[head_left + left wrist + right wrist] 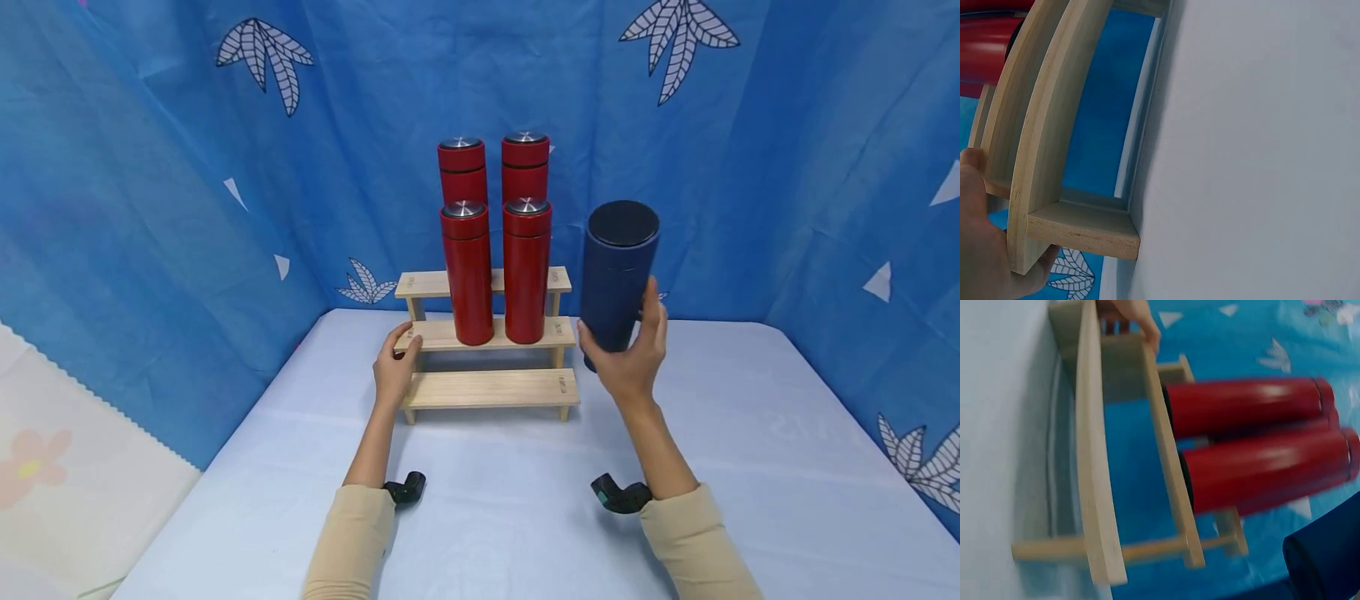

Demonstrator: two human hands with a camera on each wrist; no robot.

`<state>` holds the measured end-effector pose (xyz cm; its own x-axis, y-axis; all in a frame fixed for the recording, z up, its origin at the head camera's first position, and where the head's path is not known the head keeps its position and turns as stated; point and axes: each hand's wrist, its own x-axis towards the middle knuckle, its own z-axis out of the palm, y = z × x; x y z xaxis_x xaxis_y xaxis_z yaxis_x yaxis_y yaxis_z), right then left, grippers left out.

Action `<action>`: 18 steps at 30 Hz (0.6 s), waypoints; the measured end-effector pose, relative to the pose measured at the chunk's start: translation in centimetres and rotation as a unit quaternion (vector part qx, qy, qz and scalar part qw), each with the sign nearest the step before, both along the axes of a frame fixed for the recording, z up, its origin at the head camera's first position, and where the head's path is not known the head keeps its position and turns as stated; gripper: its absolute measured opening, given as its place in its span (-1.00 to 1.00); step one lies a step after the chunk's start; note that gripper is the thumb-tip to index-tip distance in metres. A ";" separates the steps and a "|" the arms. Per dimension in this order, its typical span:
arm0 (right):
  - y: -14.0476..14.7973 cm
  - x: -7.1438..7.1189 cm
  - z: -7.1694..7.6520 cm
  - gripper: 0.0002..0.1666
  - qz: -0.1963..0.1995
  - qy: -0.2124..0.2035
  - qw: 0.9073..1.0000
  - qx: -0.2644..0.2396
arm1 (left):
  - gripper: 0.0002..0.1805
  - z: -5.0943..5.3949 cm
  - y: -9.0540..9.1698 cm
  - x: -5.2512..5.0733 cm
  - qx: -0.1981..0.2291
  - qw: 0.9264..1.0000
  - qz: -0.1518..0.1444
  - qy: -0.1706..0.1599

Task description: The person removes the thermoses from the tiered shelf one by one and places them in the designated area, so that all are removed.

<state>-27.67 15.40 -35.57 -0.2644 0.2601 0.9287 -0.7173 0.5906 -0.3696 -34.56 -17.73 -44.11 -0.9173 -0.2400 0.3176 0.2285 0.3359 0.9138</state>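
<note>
A three-step wooden rack (491,389) carries two red bottles (468,275) on its middle step and two more (525,167) behind them on the top step. My left hand (393,371) holds the left end of the middle step; in the left wrist view the hand (988,250) wraps the rack's end (1041,137). Right of the rack, my right hand (636,362) grips the lower part of a dark blue bottle (617,279), upright and slightly tilted. In the right wrist view the blue bottle (1329,550) is beside the red bottles (1266,469).
The rack's lowest step carries nothing. A white-covered table (510,517) lies under the rack, with a blue curtain (360,108) behind and at the sides. Another dark blue shape (1266,592) shows at the bottom of the right wrist view, partly hidden.
</note>
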 end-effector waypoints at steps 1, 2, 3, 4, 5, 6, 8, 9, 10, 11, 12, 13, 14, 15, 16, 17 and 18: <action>0.9 -0.2 0.0 0.09 -0.011 -0.001 1.000 -0.005 | -0.48 0.0 0.0 0.0 0.002 1.000 -0.002 0.000; 1.8 -0.4 -0.1 0.08 -0.023 -0.005 1.000 -0.009 | -0.48 0.0 0.1 0.0 0.004 1.000 -0.004 -0.001; 2.7 -0.8 -0.3 0.08 -0.034 -0.008 0.999 -0.012 | -0.49 0.0 0.1 0.0 0.006 1.000 -0.005 0.000; 3.6 -1.1 -0.5 0.07 -0.042 -0.010 0.999 -0.016 | -0.49 0.0 0.1 0.0 0.005 1.000 -0.005 -0.002; 4.4 -1.4 -0.7 0.06 -0.049 -0.014 0.999 -0.020 | -0.49 0.0 0.2 0.0 0.006 1.000 -0.005 -0.002; 5.2 -1.7 -1.0 0.05 -0.053 -0.018 0.998 -0.025 | -0.49 0.0 0.2 0.0 0.006 1.000 -0.005 -0.003; 6.6 -2.3 -1.7 0.06 -0.062 -0.034 0.997 -0.034 | -0.49 0.0 0.3 0.0 0.005 1.000 -0.004 -0.004; 7.2 -2.6 -2.1 0.06 -0.062 -0.045 0.996 -0.041 | -0.48 0.0 0.3 0.0 0.004 1.000 -0.004 -0.004; 7.7 -2.9 -2.5 0.06 -0.062 -0.057 0.995 -0.049 | -0.49 0.0 0.3 0.0 0.004 1.000 -0.004 -0.005; 8.2 -3.1 -2.9 0.06 -0.060 -0.070 0.994 -0.057 | -0.49 0.0 0.3 0.0 0.005 1.000 -0.004 -0.005; 8.6 -3.4 -3.4 0.07 -0.059 -0.085 0.993 -0.064 | -0.49 0.0 0.2 0.0 0.005 1.000 -0.005 -0.005; 8.9 -3.6 -3.9 0.07 -0.058 -0.099 0.991 -0.072 | -0.48 0.0 0.2 -0.1 0.005 1.000 -0.006 -0.005; 9.2 -3.8 -4.4 0.08 -0.059 -0.112 0.989 -0.078 | -0.48 0.0 0.2 -0.1 0.006 1.000 -0.005 -0.006; 9.5 -4.1 -5.0 0.08 -0.060 -0.125 0.987 -0.084 | -0.48 0.0 0.2 -0.1 0.007 1.000 -0.005 -0.007; 9.8 -4.3 -5.5 0.08 -0.063 -0.136 0.985 -0.087 | -0.48 0.0 0.2 -0.1 0.010 1.000 -0.004 -0.007; 10.0 -4.6 -6.1 0.08 -0.065 -0.147 0.983 -0.090 | -0.47 0.0 0.1 -0.1 0.009 1.000 -0.004 -0.007; 10.1 -4.8 -6.7 0.08 -0.066 -0.156 0.981 -0.093 | -0.47 0.0 0.1 -0.1 0.010 1.000 -0.004 -0.007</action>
